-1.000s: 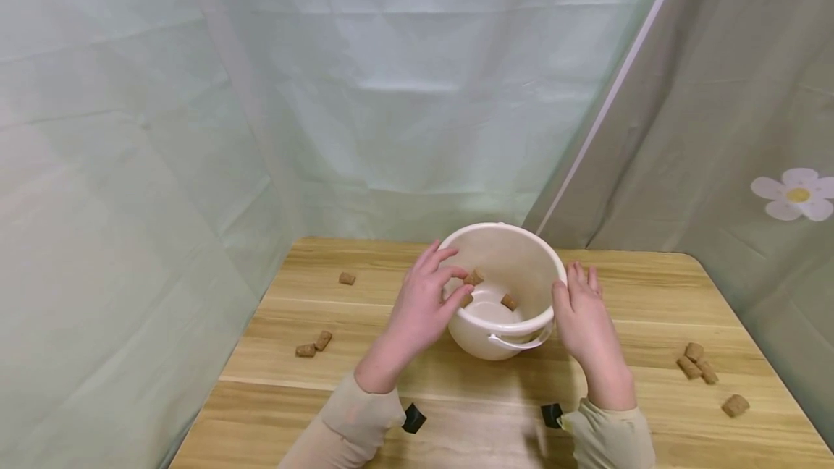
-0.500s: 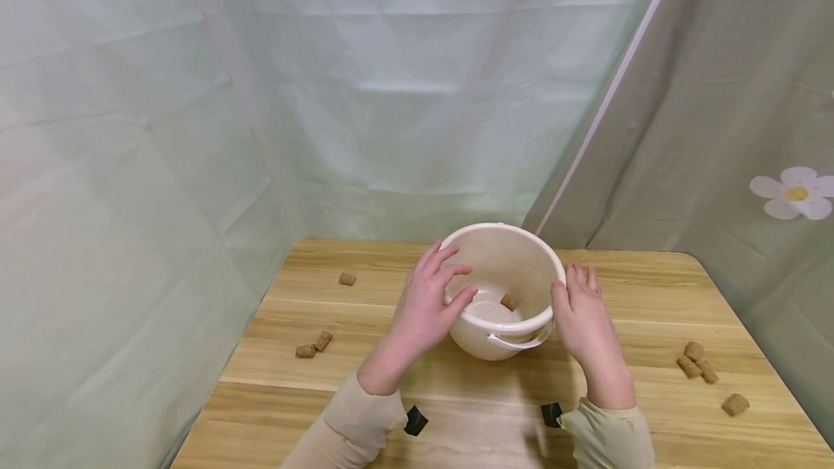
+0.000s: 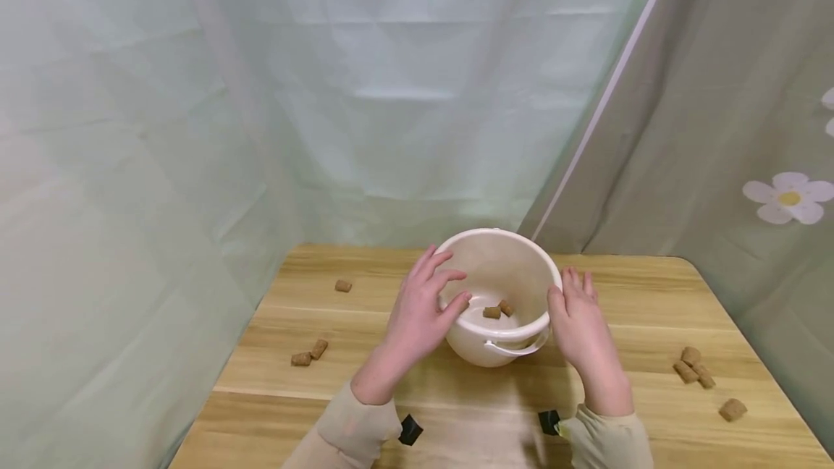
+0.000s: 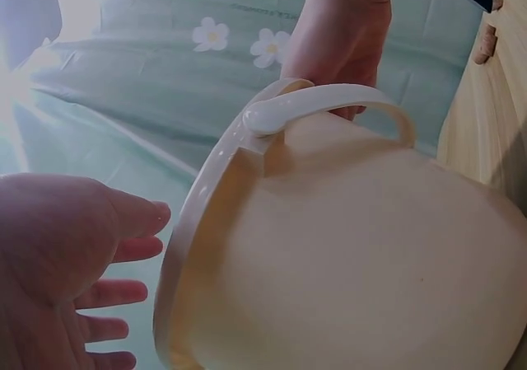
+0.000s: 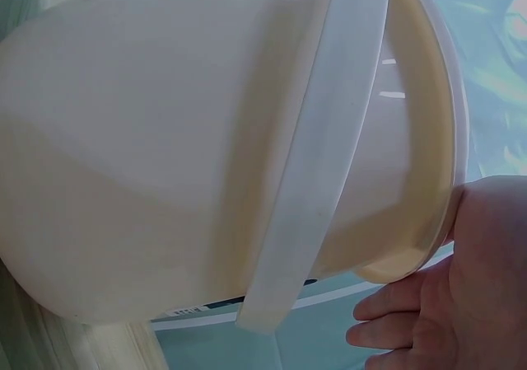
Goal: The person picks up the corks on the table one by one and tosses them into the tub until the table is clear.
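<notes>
A cream bucket [image 3: 485, 353] stands upright on the table, with brown cork-like pieces [image 3: 491, 313] on its bottom. The left hand [image 3: 417, 313] is at the bucket's left rim, fingers spread and bent over the opening, holding nothing. In the left wrist view the left hand [image 4: 62, 263] is beside the rim with a gap. The right hand [image 3: 586, 331] rests against the right rim, fingers extended along the outside. In the right wrist view the right hand [image 5: 486, 279] touches the rim, near the white handle [image 5: 321, 156].
Several cork pieces lie on the wooden table [image 3: 260, 411]: a single one [image 3: 343, 286] at the back left, a pair [image 3: 301, 359] at the left, a cluster [image 3: 691, 357] and a lone one [image 3: 733, 410] at the right. Curtains [image 3: 404, 114] surround the table.
The cork piece by the left fingers one second ago has left them. Two pieces now show close together on the bucket's bottom. Both hands stay almost in place at the rim.
</notes>
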Demonstrator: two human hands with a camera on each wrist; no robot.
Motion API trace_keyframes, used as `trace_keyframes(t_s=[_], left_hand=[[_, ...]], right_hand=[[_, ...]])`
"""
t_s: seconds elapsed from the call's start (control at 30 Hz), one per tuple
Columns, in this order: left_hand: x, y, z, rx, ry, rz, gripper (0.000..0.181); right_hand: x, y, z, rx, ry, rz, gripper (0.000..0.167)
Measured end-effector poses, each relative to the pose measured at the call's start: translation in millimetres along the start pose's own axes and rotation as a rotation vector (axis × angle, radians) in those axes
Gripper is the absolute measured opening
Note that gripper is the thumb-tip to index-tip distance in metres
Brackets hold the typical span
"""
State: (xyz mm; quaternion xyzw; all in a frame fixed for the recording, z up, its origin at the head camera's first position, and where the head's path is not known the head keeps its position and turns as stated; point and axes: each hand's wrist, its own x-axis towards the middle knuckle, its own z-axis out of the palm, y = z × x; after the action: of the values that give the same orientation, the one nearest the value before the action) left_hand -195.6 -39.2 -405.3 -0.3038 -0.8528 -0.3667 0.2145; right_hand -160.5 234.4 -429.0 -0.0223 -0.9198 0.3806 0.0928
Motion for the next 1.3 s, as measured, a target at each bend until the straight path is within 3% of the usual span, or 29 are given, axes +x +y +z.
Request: trace_keyframes(t_s=[0.37,0.97,1.1,1.3], left_hand=[[-7.0,-3.1,-4.6,-0.003,0.009,-0.001,0.027],[-3.6,-6.2,-7.9,0.019,0.008,0.016,0.027],[-4.4,-10.2,-11.3,0.058,0.005,0.03,0.027],[-8.7,-20.8,-19.0,0.163,-0.047,0.034,0.032]], right_hand=[[-2.8,0.6,3.6,0.004,-0.016,0.015,0.072],[0.6,-3.5,-1.1,-0.005,-0.011,0.012,0.071],[0.2,-3.4,-1.3,-0.008,-0.01,0.011,0.071],[0.2,-2.2,-0.8,-0.01,-0.011,0.011,0.07]])
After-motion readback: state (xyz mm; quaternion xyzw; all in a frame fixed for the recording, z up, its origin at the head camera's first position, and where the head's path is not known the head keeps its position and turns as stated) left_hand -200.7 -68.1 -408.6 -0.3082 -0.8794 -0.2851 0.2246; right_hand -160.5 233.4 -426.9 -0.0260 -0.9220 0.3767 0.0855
